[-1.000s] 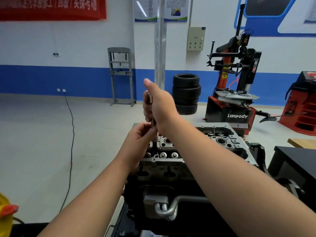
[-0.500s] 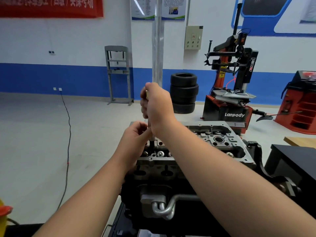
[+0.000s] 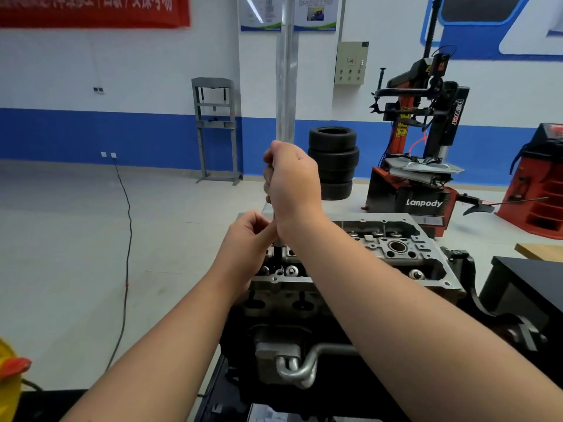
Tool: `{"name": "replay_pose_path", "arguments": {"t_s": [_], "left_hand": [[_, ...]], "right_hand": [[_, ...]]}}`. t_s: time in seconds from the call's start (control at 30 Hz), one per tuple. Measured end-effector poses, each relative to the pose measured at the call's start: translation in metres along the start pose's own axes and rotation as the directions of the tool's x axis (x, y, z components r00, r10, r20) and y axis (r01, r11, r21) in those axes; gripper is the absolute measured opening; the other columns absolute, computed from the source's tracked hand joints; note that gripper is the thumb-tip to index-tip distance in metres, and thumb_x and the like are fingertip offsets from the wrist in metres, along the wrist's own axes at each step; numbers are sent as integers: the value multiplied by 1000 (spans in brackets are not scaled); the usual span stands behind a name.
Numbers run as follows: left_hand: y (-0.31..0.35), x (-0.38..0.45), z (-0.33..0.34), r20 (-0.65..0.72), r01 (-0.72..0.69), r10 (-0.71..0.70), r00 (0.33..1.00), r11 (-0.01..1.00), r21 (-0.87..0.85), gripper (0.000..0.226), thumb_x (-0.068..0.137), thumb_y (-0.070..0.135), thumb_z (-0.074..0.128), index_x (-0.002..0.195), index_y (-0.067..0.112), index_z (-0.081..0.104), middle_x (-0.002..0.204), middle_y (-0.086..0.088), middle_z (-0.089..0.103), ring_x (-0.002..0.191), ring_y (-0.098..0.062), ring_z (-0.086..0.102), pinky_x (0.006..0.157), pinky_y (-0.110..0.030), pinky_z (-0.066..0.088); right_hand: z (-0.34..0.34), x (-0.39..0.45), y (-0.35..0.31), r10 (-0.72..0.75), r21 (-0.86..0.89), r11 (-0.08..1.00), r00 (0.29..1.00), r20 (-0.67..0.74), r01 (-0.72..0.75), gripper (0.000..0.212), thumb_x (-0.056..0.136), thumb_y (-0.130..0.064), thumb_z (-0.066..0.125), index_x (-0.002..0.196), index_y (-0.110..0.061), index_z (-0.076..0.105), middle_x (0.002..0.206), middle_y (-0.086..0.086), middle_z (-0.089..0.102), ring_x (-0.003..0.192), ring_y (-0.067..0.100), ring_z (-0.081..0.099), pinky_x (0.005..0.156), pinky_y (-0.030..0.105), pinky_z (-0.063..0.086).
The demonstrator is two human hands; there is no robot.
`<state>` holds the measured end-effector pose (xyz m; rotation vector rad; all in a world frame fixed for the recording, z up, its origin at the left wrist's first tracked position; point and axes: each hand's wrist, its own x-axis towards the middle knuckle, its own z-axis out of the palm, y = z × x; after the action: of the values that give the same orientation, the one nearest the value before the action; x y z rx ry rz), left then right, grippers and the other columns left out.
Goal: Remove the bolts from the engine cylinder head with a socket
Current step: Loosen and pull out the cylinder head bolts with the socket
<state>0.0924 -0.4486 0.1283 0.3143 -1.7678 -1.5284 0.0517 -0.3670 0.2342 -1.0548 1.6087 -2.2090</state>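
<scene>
Workshop setting: engine on a stand in the foreground; tyre changer, stack of tyres, grey shop press frame and red cabinet along the blue-banded wall.
Cylinder head: sits atop the engine block, directly under both hands; valve gear and a round bore are exposed on its upper face.
Right hand: fingers curled tight around the upper end of the socket driver, held upright.
Left hand: fingers pinch the driver shaft lower down, just above the head, steadying it.
Bolt being worked: hidden beneath the dark shaft at the near-left end of the head; whether the socket is fully seated cannot be told.
Risk, slipping: if the shaft tilts off upright, the socket could ride off the bolt and round its corners; the left-hand pinch appears to guard against this.
Risk, knuckles: a sudden release would likely drive the left hand into the sharp cast edges just beside it.
Risk, dropped bolt: a freed bolt could fall into the open cavities of the head.
Legible writing, tyre changer base: "Lanpody".
Legible writing, tyre changer column: "power", running vertically.
Red banner: pale characters, cropped and blurred, unreadable.
Wall posters: text too small to read.
</scene>
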Motion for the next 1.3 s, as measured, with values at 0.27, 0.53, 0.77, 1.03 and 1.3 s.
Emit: {"name": "replay_pose_path", "arguments": {"t_s": [0.27, 0.53, 0.77, 1.03, 1.3], "left_hand": [[1, -5, 0, 156, 28, -33, 987, 999, 34, 59, 88, 73, 47, 98, 22, 75, 96, -3, 78, 91, -17, 74, 83, -36, 50], [0, -1, 3, 41, -18, 17, 999, 999, 30, 25, 79, 56, 71, 79, 30, 69, 71, 8, 69, 66, -5, 58, 64, -24, 45], [0, -4, -4, 99, 23, -18, 995, 998, -51, 46, 81, 72, 56, 93, 32, 74, 92, 2, 77, 86, -19, 69, 81, -39, 47], [0, -3, -3, 106, -12, 6, 994, 998, 61, 33, 97, 56, 58, 83, 31, 74, 79, 3, 72, 74, -10, 62, 77, -39, 45], [1, -9, 2, 115, -20, 11, 993, 997, 72, 35, 85, 70, 53, 90, 39, 69, 88, 5, 72, 80, -20, 62, 78, -38, 46]], "right_hand": [[-18, 18, -6, 185, 119, 962, 908, 376, -245, 38, 97, -30, 52, 61, -20, 43, 54, -3, 26, 52, 15, 17, 50, 30, 20], [0, 4, -3, 88, -67, 994, 996, 29, -86, 31, 98, -29, 47, 70, -18, 51, 63, -2, 45, 63, 17, 39, 63, 39, 35], [-19, 21, -10, 209, 64, 963, 873, 440, -262, 41, 96, -31, 46, 57, -20, 39, 51, -4, 25, 48, 15, 19, 51, 30, 21], [-2, 4, -4, -18, -111, 994, 1000, -3, 17, 22, 97, -26, 53, 79, -15, 60, 67, -2, 57, 65, 16, 51, 63, 35, 45], [-6, 13, -6, 183, 9, 980, 918, 351, -199, 45, 94, -43, 54, 56, -21, 42, 49, -5, 29, 48, 15, 21, 51, 30, 21]]}}
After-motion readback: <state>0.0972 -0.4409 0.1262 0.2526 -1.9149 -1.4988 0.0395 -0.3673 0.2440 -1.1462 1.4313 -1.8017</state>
